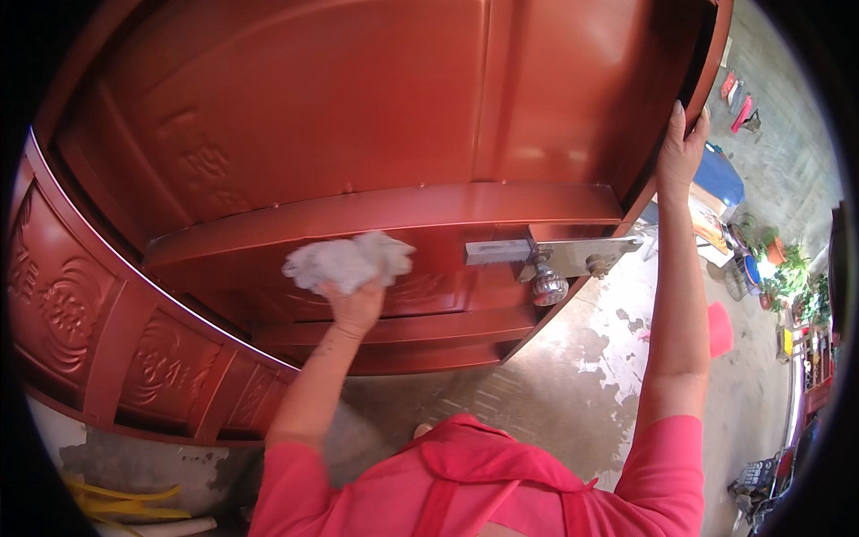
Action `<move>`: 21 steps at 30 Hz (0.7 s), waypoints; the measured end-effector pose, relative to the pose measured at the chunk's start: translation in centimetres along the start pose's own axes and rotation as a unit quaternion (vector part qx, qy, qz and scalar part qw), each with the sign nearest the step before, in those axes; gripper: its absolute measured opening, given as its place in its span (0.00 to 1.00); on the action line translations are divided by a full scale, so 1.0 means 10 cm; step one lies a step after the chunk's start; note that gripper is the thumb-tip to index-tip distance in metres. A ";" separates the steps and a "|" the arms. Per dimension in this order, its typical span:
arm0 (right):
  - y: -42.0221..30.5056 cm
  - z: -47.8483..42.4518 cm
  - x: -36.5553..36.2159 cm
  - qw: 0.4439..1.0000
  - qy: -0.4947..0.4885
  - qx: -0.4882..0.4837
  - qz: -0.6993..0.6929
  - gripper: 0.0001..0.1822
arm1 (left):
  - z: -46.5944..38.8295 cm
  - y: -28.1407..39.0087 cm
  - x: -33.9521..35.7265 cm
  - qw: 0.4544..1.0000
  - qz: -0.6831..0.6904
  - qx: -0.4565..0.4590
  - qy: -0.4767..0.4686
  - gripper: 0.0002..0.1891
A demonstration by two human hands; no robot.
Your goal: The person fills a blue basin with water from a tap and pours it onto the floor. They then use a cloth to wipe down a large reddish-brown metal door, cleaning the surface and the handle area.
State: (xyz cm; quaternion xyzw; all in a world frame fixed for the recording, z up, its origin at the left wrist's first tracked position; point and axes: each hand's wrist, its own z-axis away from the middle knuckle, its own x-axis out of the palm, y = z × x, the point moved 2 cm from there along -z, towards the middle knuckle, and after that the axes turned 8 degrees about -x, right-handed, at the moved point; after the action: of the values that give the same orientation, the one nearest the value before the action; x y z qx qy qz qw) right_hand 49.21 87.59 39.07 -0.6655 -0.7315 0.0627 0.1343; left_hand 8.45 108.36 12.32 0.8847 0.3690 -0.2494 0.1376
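Note:
A large red metal door (376, 107) with embossed panels and cross rails fills the upper view. My left hand (356, 305) grips a crumpled whitish cloth (352, 262), somewhat blurred, against or just before the recessed panel between two rails. High on the right, my right hand (681, 151) grasps the door's outer edge, thumb on one side and fingers around the other. Between my hands sits the lock, with a metal case (570, 258), a faceted round knob (549, 287) and a grey bar (496, 252).
Another embossed red door panel (67, 309) adjoins at the left. Beneath lies a stained concrete floor (570, 382). Yellow strips (134, 500) lie at lower left. To the right are a pink bucket-like object (720, 329), a blue covered object (721, 174) and potted plants (792, 268).

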 end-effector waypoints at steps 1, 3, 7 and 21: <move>0.06 0.00 0.01 1.000 -0.003 -0.003 0.007 0.26 | 0.08 0.12 0.07 0.999 -0.026 -0.013 -0.026 0.25; 0.24 -0.02 -0.01 0.999 -0.011 -0.014 0.026 0.26 | -0.09 0.46 -0.11 0.994 0.022 0.051 -0.090 0.23; 0.34 -0.04 -0.05 0.997 -0.041 0.016 -0.070 0.21 | -0.24 0.03 -0.23 0.958 -0.041 0.283 -0.001 0.17; 0.55 -0.01 -0.06 0.999 -0.010 0.029 0.017 0.27 | -0.36 -2.90 -0.99 0.919 0.014 -0.316 0.236 0.35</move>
State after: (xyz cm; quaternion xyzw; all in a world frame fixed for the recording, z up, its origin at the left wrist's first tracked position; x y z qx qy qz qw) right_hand 54.54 87.53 37.57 -0.6734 -0.7191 0.0928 0.1445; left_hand -17.23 124.16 18.98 0.8334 0.4383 0.0980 0.3222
